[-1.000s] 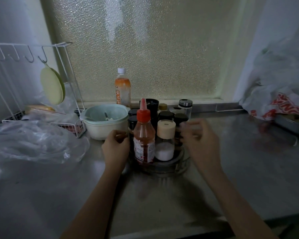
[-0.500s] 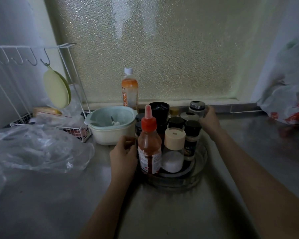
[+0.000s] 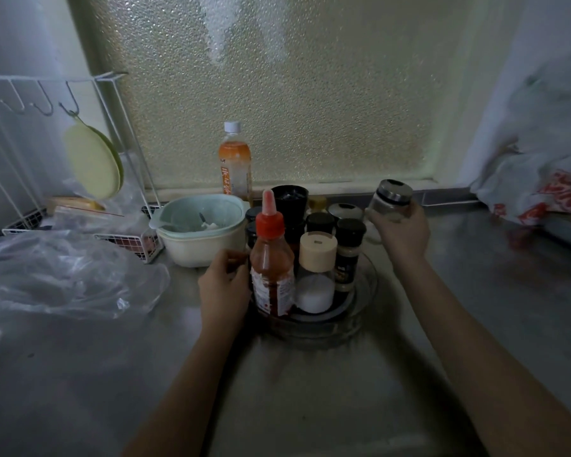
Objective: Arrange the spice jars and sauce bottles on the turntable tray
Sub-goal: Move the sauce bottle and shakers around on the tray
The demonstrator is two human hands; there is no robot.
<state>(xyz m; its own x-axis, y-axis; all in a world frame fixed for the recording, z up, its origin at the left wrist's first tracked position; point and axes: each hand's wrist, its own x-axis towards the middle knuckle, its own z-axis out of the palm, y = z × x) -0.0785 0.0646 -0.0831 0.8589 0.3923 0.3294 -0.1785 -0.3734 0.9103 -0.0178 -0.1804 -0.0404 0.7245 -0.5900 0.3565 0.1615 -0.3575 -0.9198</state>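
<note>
A clear round turntable tray (image 3: 363,288) sits on the steel counter, crowded with jars. At its front stand a red-capped chili sauce bottle (image 3: 272,268), a beige-lidded jar of white powder (image 3: 315,278) and a black-capped spice jar (image 3: 348,255). Several dark-lidded jars and a black cup (image 3: 290,202) fill the back. My left hand (image 3: 225,282) grips the tray's left edge beside the sauce bottle. My right hand (image 3: 401,230) holds a small glass jar with a metal lid (image 3: 389,199), lifted and tilted, just right of the tray's back.
A pale green bowl nested in a white one (image 3: 200,229) stands left of the tray. An orange drink bottle (image 3: 234,163) is by the frosted window. A white wire rack (image 3: 47,153) and clear plastic bag (image 3: 63,275) fill the left; a printed bag (image 3: 538,192) lies far right.
My right hand reached to the back right of the tray, closed on the metal-lidded glass jar and lifted it off the counter. The left hand stayed at the tray's left edge.
</note>
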